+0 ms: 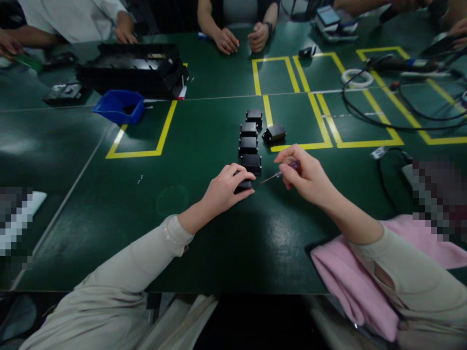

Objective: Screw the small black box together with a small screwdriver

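Observation:
My left hand (226, 188) is closed around a small black box (243, 185), pressing it against the green table. A screwdriver (269, 179) with a dark, partly clear handle is gripped by my right hand (304, 174). Its thin shaft points left and down, and the tip meets the right side of the held box. Whether it sits in a screw is too small to tell. Just beyond my left hand runs a column of several similar black boxes (248, 144) with small pins or screws at their sides. Another black box (275, 133) lies tilted to the right of that column.
A blue bin (120, 106) stands at left before stacked black trays (131, 68). Yellow tape (302, 146) marks rectangles on the table (219, 243). Cables (368, 125) and a white tape roll (357, 78) lie at right, near pink cloth (350, 272). Co-workers sit opposite.

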`<action>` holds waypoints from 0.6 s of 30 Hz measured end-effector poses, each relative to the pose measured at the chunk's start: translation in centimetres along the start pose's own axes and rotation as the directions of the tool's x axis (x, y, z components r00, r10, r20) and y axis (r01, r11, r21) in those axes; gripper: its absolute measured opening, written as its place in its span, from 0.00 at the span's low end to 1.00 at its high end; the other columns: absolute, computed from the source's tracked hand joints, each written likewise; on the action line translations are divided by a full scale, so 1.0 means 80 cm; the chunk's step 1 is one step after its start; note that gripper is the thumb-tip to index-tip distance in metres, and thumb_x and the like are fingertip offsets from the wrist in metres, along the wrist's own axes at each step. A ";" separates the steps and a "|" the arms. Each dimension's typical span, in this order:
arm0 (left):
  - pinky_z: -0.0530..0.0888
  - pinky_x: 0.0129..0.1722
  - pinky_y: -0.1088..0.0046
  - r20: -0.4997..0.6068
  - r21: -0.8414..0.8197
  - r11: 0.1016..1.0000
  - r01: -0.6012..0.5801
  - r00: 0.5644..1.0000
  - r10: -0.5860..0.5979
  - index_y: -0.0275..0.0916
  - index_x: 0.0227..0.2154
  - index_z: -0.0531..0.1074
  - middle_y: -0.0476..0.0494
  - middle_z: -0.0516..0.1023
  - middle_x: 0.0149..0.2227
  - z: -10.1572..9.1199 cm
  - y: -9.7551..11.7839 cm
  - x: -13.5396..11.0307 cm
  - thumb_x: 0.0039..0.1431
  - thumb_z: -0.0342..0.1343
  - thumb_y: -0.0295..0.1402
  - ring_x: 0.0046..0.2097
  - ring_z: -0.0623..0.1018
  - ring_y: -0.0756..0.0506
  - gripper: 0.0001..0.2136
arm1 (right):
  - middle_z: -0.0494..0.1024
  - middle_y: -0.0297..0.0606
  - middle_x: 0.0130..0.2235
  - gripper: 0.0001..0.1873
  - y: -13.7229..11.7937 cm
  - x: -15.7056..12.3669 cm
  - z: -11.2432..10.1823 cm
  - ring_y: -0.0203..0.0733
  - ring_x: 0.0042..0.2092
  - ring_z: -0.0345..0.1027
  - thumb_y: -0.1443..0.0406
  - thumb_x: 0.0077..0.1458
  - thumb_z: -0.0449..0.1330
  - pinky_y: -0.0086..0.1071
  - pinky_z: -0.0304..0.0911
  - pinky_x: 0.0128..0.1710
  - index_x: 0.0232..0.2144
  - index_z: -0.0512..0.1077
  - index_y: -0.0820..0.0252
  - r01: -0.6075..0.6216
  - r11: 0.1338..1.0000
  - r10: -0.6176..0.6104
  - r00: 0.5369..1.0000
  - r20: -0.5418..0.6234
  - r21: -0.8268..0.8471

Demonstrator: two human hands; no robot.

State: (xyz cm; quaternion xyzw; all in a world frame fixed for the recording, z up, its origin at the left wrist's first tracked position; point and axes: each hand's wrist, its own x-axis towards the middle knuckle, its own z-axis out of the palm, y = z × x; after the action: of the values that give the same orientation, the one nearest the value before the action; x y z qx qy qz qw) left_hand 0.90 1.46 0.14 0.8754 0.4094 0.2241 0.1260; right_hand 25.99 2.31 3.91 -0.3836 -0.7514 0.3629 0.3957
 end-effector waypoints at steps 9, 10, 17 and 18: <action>0.76 0.48 0.60 0.005 0.002 1.000 0.001 1.000 -0.001 0.41 0.50 0.73 0.41 0.74 0.50 0.000 0.000 0.000 0.63 0.65 0.33 0.51 0.74 0.39 0.14 | 0.67 0.23 0.22 0.02 -0.002 0.000 -0.001 0.29 0.19 0.62 0.68 0.65 0.56 0.27 0.56 0.23 0.39 0.67 0.57 0.025 0.999 -0.026 1.000 -0.007 -0.034; 0.76 0.48 0.60 0.005 0.001 1.000 0.001 1.000 -0.001 0.41 0.50 0.73 0.41 0.74 0.50 0.000 0.000 0.000 0.63 0.65 0.32 0.51 0.74 0.39 0.14 | 0.67 0.23 0.22 0.02 -0.002 0.001 0.000 0.29 0.19 0.62 0.69 0.65 0.56 0.27 0.56 0.23 0.40 0.66 0.57 0.028 0.999 -0.028 1.000 -0.010 -0.034; 0.76 0.48 0.60 0.006 -0.001 1.000 0.003 1.000 -0.003 0.41 0.50 0.72 0.41 0.74 0.50 0.000 0.000 0.000 0.63 0.65 0.32 0.51 0.74 0.39 0.14 | 0.66 0.23 0.20 0.05 0.000 0.000 0.000 0.29 0.17 0.60 0.64 0.67 0.57 0.27 0.53 0.20 0.36 0.66 0.56 -0.020 1.000 0.020 1.000 0.004 -0.024; 0.76 0.48 0.60 0.006 -0.003 1.000 0.001 1.000 -0.001 0.42 0.50 0.72 0.41 0.74 0.50 0.000 0.000 0.000 0.63 0.65 0.32 0.51 0.74 0.40 0.14 | 0.66 0.22 0.20 0.03 0.000 0.000 0.001 0.29 0.17 0.61 0.65 0.66 0.57 0.27 0.54 0.20 0.37 0.66 0.56 -0.016 1.000 0.016 1.000 -0.004 -0.020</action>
State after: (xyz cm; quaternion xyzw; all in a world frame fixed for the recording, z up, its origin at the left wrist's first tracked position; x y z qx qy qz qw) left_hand 0.90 1.44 0.17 0.8756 0.4092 0.2220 0.1289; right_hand 25.94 2.33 3.88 -0.3939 -0.7512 0.3579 0.3904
